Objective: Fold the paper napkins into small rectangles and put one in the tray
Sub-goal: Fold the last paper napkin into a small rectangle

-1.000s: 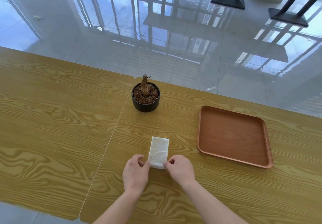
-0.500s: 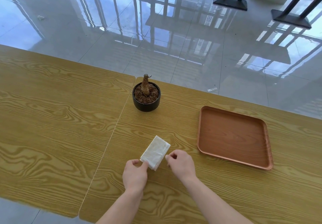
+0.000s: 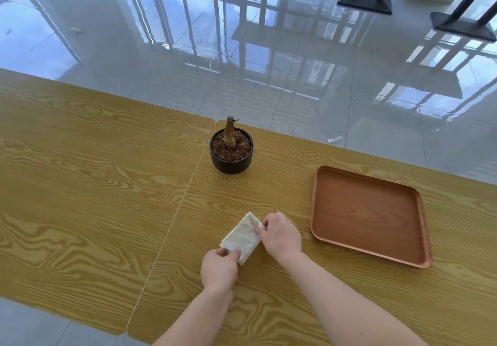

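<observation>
Though askew, napkin (between hands)

Noted folded white napkin set diagonally on wooden table. Pinched at its 7 o'clock corner by left hand and at its 3 o'clock edge by right hand (fingertips curled onto the paper). Found brown tray at 3 o'clock of napkin, lying apart. Found black plant pot at 12 o'clock, upright, with stump in soil.
</observation>
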Demonstrator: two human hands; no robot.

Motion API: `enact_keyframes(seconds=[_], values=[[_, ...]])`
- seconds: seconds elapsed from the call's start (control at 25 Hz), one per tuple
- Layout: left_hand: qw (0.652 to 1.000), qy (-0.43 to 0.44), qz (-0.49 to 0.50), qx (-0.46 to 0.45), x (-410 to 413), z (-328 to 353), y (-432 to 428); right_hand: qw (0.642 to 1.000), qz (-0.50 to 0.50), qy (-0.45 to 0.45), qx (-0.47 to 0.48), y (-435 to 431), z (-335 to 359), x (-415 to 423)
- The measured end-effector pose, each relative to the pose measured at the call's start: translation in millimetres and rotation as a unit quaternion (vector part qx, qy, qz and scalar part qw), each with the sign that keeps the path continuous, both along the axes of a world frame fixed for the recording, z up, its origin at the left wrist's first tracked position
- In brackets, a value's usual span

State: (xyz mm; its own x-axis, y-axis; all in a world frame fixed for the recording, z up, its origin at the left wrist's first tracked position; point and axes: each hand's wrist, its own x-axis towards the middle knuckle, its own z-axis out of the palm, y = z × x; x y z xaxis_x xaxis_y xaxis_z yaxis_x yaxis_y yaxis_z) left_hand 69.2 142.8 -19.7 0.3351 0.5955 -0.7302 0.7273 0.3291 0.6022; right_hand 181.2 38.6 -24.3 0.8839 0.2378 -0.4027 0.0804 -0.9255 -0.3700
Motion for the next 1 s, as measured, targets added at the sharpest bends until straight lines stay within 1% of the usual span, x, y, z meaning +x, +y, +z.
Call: enact_keyframes(seconds=[0.2, 0.32, 0.72, 0.88, 1.0], values=[[0.995, 0.016, -0.064, 0.074, 11, 6, -1, 0.999, -0.035, 0.011, -0.023, 1, -5, -1], [0.994, 0.012, -0.065, 0.086, 22, 7, 1, 0.998, -0.055, 0.026, -0.032, 3, -6, 1], [0.998, 0.009, 0.03, 0.06, 31, 2, 5, 0.997, -0.069, 0.023, -0.023, 4, -8, -4], [0.995, 0.005, 0.095, -0.014, 32, 0, 6, 0.997, -0.072, 0.028, -0.024, 3, -6, -2], [0.997, 0.009, 0.076, -0.028, 31, -2, 7, 0.996, -0.075, 0.033, -0.02, 2, -5, -2]])
